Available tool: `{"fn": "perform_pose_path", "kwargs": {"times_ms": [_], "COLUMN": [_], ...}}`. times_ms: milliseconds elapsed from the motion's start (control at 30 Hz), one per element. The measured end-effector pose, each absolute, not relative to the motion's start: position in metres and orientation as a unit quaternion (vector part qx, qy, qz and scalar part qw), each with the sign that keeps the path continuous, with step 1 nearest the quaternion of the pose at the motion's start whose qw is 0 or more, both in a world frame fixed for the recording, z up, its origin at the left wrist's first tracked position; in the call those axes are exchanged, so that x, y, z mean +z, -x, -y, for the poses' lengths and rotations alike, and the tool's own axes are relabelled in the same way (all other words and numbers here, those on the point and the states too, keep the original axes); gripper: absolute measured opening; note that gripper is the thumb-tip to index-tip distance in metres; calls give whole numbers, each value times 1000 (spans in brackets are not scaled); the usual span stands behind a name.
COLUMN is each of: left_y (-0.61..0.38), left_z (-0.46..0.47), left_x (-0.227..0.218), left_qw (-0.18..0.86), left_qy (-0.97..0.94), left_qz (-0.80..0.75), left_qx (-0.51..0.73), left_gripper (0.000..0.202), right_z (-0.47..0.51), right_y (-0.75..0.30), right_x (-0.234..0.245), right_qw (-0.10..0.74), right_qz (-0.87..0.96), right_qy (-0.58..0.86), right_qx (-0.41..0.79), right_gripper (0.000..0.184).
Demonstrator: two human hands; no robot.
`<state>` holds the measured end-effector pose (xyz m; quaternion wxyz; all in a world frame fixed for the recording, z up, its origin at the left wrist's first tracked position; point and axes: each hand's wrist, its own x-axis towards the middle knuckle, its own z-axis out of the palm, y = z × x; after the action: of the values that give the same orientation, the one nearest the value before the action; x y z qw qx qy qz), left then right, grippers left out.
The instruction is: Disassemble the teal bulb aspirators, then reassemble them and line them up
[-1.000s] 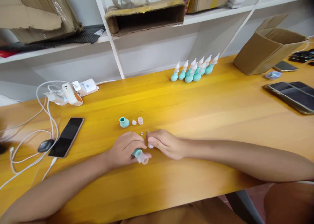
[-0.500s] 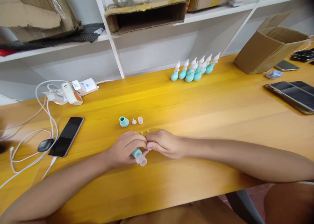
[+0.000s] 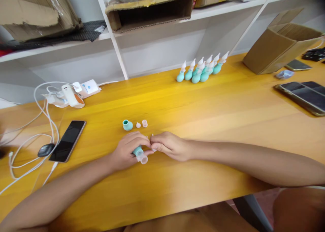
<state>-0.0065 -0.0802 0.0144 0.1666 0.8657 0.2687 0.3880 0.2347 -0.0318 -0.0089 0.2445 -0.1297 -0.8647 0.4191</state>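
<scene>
Left hand (image 3: 128,147): fingers curled in a grasp around a held bulb (image 3: 137,151), teal, tilted, its mouth toward the near edge of the counter (image 3: 193,184); a translucent collar (image 3: 143,158) sits at that mouth.
Right hand (image 3: 169,146): thumb and fingers clenched in a pinch on a pale piece (image 3: 154,150), mostly hidden, its shape not legible; the fingertips of the two hands meet or nearly meet.
Loose parts: beyond the left hand, in a short row, a loose bulb (image 3: 127,125), teal, open at the top; a small white piece (image 3: 138,125); a clear cup (image 3: 144,123); nearer the fingertips, a tiny bit (image 3: 152,134).
Tipped bulbs (image 3: 196,78): a cluster of teal bases with white pointed tips, upright at the rear of the counter, well apart from the hands.
Left side: a dark-screened phone (image 3: 68,140); a black rounded object (image 3: 46,150) beside it; white cables (image 3: 52,123).
Right side: an open cardboard box (image 3: 271,54), near the shelf unit (image 3: 119,52).
</scene>
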Motion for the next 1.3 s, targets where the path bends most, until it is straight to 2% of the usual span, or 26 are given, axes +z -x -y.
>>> {"fn": "perform_pose_path", "kwargs": {"times_ms": [233,400,567,833,1100,1300], "left_y": [6,10,12,11,5,8], "left_z": [85,86,85,88,86,81], "left_x": [10,11,10,12,12,11], "left_qw": [101,56,3,60,108,209], "left_qy": [-867,-887,-904,-902,-883,-873], "left_qz": [-293,-258,-222,-245,-262,-255], "left_qx": [390,379,367,350,373,358], "left_gripper": [18,15,19,26,19,17], "right_z": [29,28,28,30,27,22], "right_y": [-235,-234,-234,-233,-235,-238], "right_x": [-6,-7,-11,-11,-10,-11], "right_qw": [225,201,200,216,211,204], "right_qz": [868,881,887,899,896,884], "right_qy": [129,123,119,123,116,88], "right_qx": [424,410,399,361,374,410], "right_gripper": [63,62,62,61,67,59]}}
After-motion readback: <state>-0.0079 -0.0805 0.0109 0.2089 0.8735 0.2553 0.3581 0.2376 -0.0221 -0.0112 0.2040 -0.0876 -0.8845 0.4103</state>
